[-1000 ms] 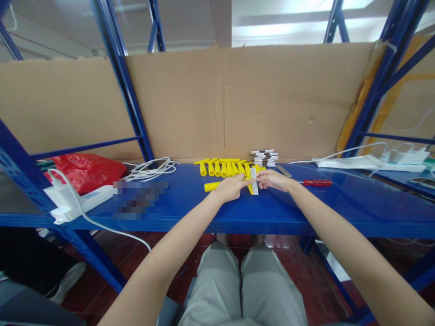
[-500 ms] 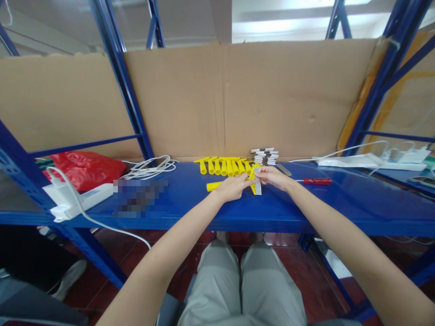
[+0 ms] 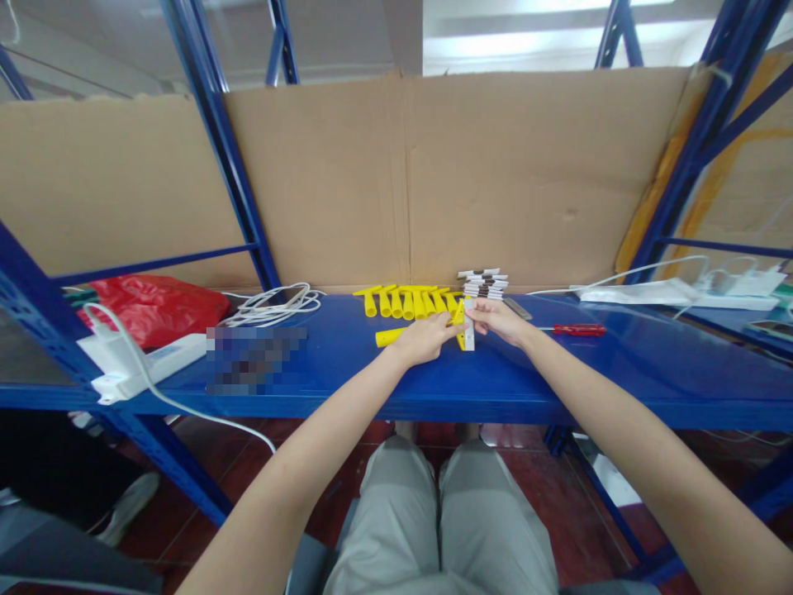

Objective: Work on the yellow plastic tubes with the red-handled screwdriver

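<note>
My left hand (image 3: 424, 340) is closed around a yellow T-shaped plastic handle (image 3: 388, 338), whose round grip sticks out to the left. Between the fingers of my right hand (image 3: 500, 321) is a flat pale strip (image 3: 469, 337), held upright against the handle's crosspiece. Whether the two parts are joined cannot be made out. Just behind my hands, several similar yellow handles (image 3: 407, 307) lie in a row. Beside that row is a stack of white-and-dark flat pieces (image 3: 485, 286). A thin greyish strip (image 3: 518, 310) lies behind my right hand.
To the right of my right hand lies a red-handled screwdriver (image 3: 578, 330). On the left of the blue shelf (image 3: 347, 376) are a white power strip (image 3: 167, 360), a red plastic bag (image 3: 158, 307) and coiled white cable (image 3: 278, 307). A cardboard sheet (image 3: 496, 173) stands along the back.
The pale strip has shifted slightly up and left and now shows a different, lighter face. Both hands stay in nearly the same place, holding the same parts.
</note>
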Tool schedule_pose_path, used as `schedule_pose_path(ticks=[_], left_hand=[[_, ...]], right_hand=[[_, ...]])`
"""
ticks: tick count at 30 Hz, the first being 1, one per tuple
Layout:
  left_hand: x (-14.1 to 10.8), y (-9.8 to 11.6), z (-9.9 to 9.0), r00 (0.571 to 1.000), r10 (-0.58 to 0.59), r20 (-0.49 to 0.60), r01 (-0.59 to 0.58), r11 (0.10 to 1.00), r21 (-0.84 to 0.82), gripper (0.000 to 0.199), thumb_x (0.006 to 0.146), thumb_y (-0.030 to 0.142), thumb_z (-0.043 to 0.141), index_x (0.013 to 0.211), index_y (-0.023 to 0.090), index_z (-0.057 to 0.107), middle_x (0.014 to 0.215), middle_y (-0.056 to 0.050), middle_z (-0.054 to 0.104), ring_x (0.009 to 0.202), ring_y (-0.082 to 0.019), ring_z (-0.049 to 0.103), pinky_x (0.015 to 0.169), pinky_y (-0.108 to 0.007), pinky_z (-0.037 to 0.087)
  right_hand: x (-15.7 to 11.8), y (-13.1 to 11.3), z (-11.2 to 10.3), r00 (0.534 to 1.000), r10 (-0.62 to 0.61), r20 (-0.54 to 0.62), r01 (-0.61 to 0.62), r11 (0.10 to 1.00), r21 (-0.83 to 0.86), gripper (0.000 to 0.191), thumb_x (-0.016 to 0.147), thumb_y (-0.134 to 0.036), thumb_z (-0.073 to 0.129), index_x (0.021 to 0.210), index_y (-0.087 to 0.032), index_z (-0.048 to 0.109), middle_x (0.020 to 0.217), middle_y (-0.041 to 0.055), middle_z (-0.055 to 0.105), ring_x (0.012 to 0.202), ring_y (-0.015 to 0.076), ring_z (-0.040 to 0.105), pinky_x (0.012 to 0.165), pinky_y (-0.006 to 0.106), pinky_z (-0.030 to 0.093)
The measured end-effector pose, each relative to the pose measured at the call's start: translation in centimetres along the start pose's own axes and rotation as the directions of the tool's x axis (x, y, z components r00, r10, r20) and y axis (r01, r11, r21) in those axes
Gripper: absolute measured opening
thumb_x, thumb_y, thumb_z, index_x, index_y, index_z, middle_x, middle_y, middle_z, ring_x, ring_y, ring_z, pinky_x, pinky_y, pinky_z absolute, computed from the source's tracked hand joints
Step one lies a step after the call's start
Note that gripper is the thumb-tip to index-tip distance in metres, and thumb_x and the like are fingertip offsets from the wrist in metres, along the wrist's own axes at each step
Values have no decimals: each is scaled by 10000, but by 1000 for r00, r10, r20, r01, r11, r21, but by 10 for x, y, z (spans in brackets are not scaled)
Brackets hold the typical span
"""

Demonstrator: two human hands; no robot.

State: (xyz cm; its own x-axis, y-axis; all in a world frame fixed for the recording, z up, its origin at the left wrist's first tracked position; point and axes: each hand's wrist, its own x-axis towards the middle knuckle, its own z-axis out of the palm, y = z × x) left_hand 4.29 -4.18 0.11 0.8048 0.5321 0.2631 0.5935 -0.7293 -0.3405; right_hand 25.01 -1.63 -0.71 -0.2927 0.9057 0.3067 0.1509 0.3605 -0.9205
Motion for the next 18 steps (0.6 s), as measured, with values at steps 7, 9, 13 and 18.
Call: schedule_pose_path(ticks=[7, 9, 13, 18], left_hand=[[1, -1, 2, 997, -76, -13, 76, 997, -15, 622, 895, 27, 354, 1473, 250, 404, 1227, -125, 548, 1105, -238, 585, 868, -349, 514], [0, -3, 3, 994, -111, -12, 111, 994, -23, 615, 898, 28, 340, 1473, 237, 406, 1204, -127, 550, 1088, -234, 593, 875, -350, 510], [-1, -6, 4, 987, -160, -9, 160, 986, -45, 596, 911, 41, 326, 1475, 214, 408, 1224, -131, 540, 1115, -224, 588, 930, -342, 485], [-1, -7, 6, 986, -165, -9, 164, 985, -62, 565, 936, 83, 327, 1480, 216, 400, 1219, -129, 551, 1101, -220, 598, 920, -332, 490]], right_hand=[[0, 1, 2, 999, 42, -9, -42, 998, -39, 460, 668, -608, 735, 689, -185, 555, 541, -43, 488, 483, 84, 431, 489, 245, 334], [-1, 1, 2, 995, 68, 70, -65, 997, -49, 460, 640, -596, 756, 692, -186, 554, 554, -37, 506, 499, 91, 456, 509, 251, 359], [-2, 0, 3, 979, 112, 170, -96, 990, -101, 429, 632, -558, 758, 672, -181, 557, 572, -18, 539, 525, 101, 487, 531, 257, 374], [-2, 0, 4, 982, 110, 152, -87, 985, -149, 332, 648, -471, 728, 658, -175, 578, 562, -19, 526, 516, 101, 471, 514, 257, 349]])
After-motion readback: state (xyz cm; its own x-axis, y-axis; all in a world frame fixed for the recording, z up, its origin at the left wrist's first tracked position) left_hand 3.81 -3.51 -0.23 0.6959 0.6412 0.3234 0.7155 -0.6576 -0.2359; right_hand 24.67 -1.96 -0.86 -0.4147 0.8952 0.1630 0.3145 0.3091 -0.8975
